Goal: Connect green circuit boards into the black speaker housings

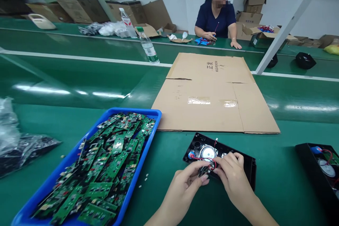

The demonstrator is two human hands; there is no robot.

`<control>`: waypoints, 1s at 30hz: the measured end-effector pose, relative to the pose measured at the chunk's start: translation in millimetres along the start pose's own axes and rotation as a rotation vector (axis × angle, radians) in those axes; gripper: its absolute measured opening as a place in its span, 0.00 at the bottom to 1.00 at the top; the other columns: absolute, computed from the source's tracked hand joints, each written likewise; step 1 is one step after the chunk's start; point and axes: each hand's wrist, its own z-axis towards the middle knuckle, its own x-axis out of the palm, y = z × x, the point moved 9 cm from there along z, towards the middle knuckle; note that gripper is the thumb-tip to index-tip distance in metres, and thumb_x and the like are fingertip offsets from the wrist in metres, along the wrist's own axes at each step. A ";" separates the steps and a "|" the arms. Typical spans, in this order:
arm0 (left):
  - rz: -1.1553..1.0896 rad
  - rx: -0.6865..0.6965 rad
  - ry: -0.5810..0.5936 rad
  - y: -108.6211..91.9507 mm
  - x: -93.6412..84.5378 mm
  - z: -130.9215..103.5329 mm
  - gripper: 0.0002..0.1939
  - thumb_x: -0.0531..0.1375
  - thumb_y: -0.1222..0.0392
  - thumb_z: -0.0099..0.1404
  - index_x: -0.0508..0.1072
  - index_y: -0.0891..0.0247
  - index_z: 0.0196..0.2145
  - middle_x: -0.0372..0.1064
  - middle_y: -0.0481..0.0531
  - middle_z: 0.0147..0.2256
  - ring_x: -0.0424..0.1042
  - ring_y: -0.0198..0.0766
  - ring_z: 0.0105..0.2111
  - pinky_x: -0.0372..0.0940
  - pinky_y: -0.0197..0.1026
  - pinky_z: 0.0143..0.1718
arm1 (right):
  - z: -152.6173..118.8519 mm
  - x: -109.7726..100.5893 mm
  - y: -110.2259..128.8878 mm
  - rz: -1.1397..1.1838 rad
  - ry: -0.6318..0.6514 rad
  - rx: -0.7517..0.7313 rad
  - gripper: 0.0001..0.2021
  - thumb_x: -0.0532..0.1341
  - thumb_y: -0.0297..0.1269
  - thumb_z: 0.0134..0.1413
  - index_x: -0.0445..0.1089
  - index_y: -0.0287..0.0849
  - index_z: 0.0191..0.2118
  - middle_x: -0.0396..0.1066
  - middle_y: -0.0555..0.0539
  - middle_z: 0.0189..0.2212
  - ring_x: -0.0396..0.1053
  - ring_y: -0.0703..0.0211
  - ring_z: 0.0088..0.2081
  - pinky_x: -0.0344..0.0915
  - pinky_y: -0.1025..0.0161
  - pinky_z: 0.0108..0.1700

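Note:
My left hand (pixel 184 185) pinches a small circuit board (pixel 203 170), tilted so that its dark component side shows. My right hand (pixel 233 174) has its fingertips closed on the red wire (pixel 214 164) at the board's edge; the wire's end is hidden by the fingers. Both hands are over a black speaker housing (pixel 193 144), lying open side up on the green table. Inside it are a round white-backed speaker (pixel 208 152) and a blue cylindrical part (pixel 191 155) with a red wire. A small white connector (pixel 216 140) sticks up at its far edge.
A blue tray (pixel 156 113) heaped with green circuit boards stands at left. Beyond the housing lies flat cardboard (pixel 212 116). Another black housing (pixel 304 162) is at right, plastic bags (pixel 26 148) far left. Across the bench sits a person (pixel 215 19) near a water bottle (pixel 149 49).

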 end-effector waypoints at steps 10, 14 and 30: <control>0.031 0.058 0.007 -3.6 4.0 0.1 0.13 0.56 0.60 0.63 0.76 0.61 0.43 0.75 0.49 0.29 0.75 0.42 0.33 0.75 0.44 0.40 | 2.2 9.3 0.7 -0.070 0.053 -0.024 0.14 0.43 0.32 0.68 0.65 0.40 0.42 0.65 0.48 0.28 0.60 0.58 0.30 0.53 0.57 0.39; -0.069 0.045 0.016 -2.4 7.2 0.9 0.11 0.59 0.59 0.61 0.75 0.61 0.42 0.75 0.49 0.29 0.75 0.41 0.33 0.75 0.44 0.39 | 6.7 8.9 3.0 -0.088 0.080 -0.082 0.13 0.43 0.32 0.68 0.64 0.39 0.39 0.63 0.49 0.26 0.59 0.59 0.30 0.52 0.58 0.39; -0.018 0.080 -0.042 -3.4 -3.6 1.8 0.16 0.56 0.55 0.64 0.72 0.59 0.48 0.74 0.47 0.24 0.76 0.41 0.30 0.72 0.42 0.38 | 19.7 -1.1 -12.7 0.125 0.334 -0.014 0.09 0.55 0.36 0.64 0.66 0.48 0.48 0.67 0.48 0.36 0.66 0.57 0.38 0.68 0.61 0.38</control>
